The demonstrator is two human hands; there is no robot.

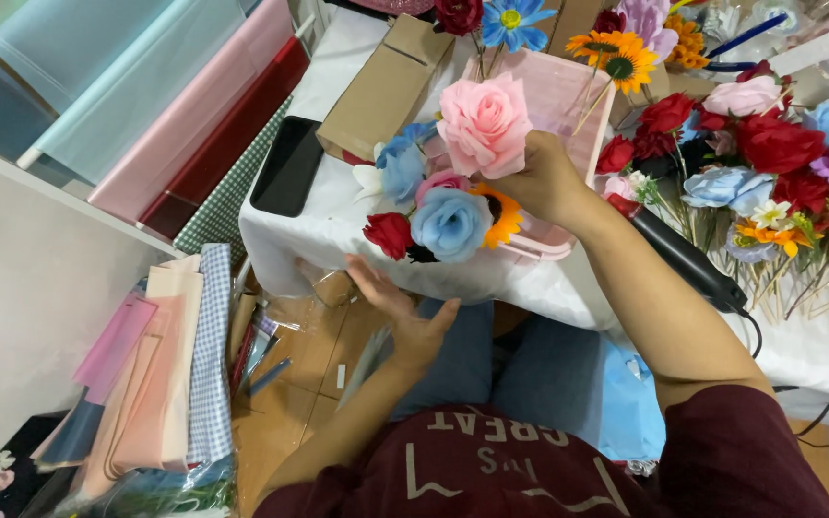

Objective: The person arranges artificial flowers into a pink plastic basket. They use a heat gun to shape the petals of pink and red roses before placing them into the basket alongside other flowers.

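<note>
My right hand (pixel 544 177) grips a large pink artificial rose (pixel 484 123) and holds it above a small bouquet. The bouquet holds a light blue rose (pixel 450 223), a red rose (pixel 389 233), an orange flower (pixel 505 216), a smaller blue flower (pixel 402 165) and a white one (pixel 367 180). It sits at the front of a pink basket-like container (pixel 568 91) on the white-covered table (pixel 338 225). My left hand (pixel 400 312) is open, palm up, just below the table edge under the bouquet, holding nothing.
A pile of loose artificial flowers (pixel 769 163) lies at the right with stems pointing toward me. A black glue gun (pixel 688 259) rests by my right forearm. A black phone (pixel 288 165) and brown cardboard boxes (pixel 381 86) lie at left. Wrapping paper rolls (pixel 175 105) and sheets (pixel 160 374) stand beside the table.
</note>
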